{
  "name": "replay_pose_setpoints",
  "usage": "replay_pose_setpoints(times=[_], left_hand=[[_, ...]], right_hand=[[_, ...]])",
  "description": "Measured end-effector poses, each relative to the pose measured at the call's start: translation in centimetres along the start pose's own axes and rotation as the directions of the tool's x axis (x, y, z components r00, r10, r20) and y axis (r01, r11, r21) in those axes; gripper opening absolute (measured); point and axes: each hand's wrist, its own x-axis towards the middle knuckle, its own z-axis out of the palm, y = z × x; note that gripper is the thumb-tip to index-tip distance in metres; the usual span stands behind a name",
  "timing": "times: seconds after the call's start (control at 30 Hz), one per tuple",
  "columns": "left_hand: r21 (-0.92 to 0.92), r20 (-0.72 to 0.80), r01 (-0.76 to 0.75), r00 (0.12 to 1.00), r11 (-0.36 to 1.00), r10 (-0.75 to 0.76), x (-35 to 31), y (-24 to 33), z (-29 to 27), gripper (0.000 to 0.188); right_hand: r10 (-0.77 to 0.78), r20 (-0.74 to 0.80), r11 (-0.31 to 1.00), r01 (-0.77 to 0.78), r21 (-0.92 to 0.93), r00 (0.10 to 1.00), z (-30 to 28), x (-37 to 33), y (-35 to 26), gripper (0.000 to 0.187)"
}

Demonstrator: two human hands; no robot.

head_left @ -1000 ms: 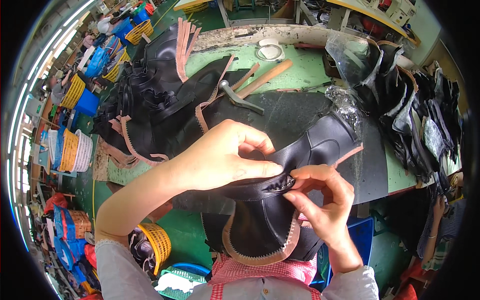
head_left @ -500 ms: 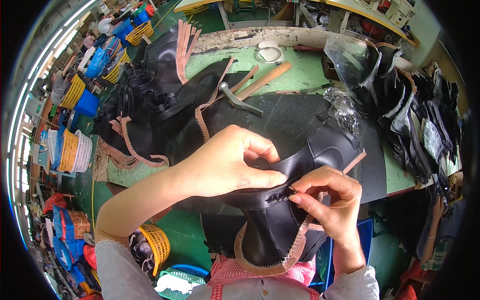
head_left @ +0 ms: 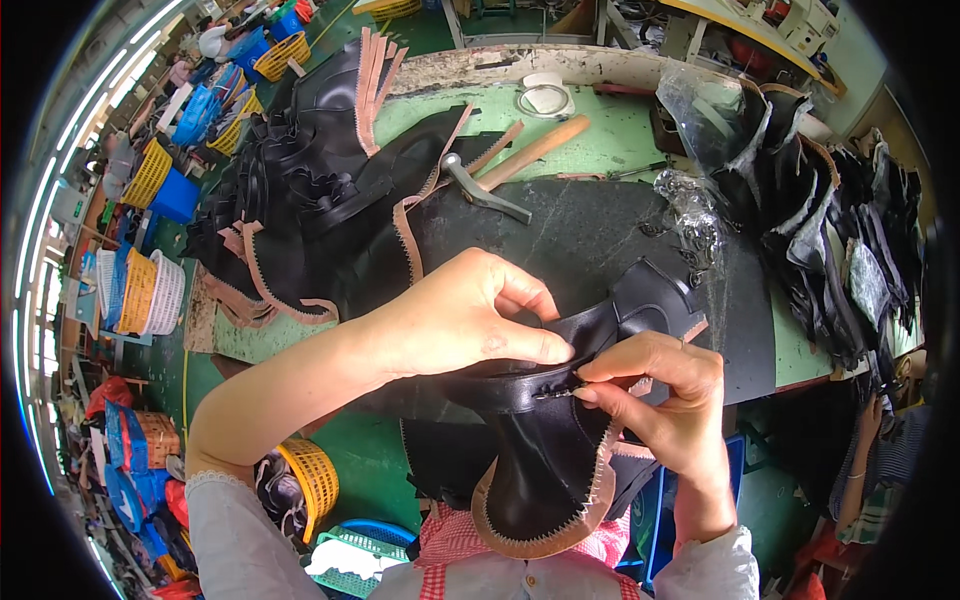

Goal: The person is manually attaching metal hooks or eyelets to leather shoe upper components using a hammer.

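Note:
A black leather boot upper (head_left: 545, 460), its pinkish-brown lining edged with zigzag stitching, hangs over the table's near edge toward my lap. Across it runs a black strap (head_left: 495, 393) with a small dark metal fitting (head_left: 556, 394), too small to make out fully. My left hand (head_left: 450, 322) is closed on the leather just above the strap, thumb pressing along the fold. Beside it, my right hand (head_left: 660, 390) pinches with thumb and forefinger at the strap's right end by the fitting. What lies between those fingertips is mostly hidden.
A hammer (head_left: 545, 150) lies on the black mat (head_left: 590, 225) and green tabletop. Piled black uppers (head_left: 320, 200) stand left, and more hang at right (head_left: 850, 250). A clear plastic bag of small metal pieces (head_left: 695, 215) rests right of the mat. Another person's arm (head_left: 862, 465) shows far right.
The far right end of the boot upper has dropped and drawn in toward my hands. My right hand has shifted very slightly left, and both hands keep their grip.

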Motion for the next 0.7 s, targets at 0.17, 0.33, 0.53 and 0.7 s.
replay_pose_setpoints(times=[0.17, 0.33, 0.53, 0.7], left_hand=[[0.029, 0.001, -0.011, 1.000, 1.000, 0.011, 0.4, -0.6, -0.1, 0.017], [0.106, -0.028, -0.002, 1.000, 0.994, 0.005, 0.6, -0.4, -0.1, 0.015], [0.031, -0.023, -0.035, 0.999, 0.999, 0.036, -0.1, -0.1, 0.0, 0.018], [0.065, -0.040, -0.088, 0.995, 0.994, 0.090, -0.6, 0.7, 0.5, 0.019]], right_hand=[[0.067, 0.030, 0.997, -0.066, -0.031, 0.997, -0.2, 0.3, -0.4, 0.016], [0.005, 0.073, 0.996, 0.002, -0.094, 0.997, -0.4, 1.0, 0.0, 0.016], [0.261, 0.009, 0.955, -0.259, 0.145, 0.965, 0.3, 0.3, 0.2, 0.012], [0.318, 0.036, 0.899, -0.313, 0.305, 0.947, 0.6, -0.6, 0.5, 0.011]])
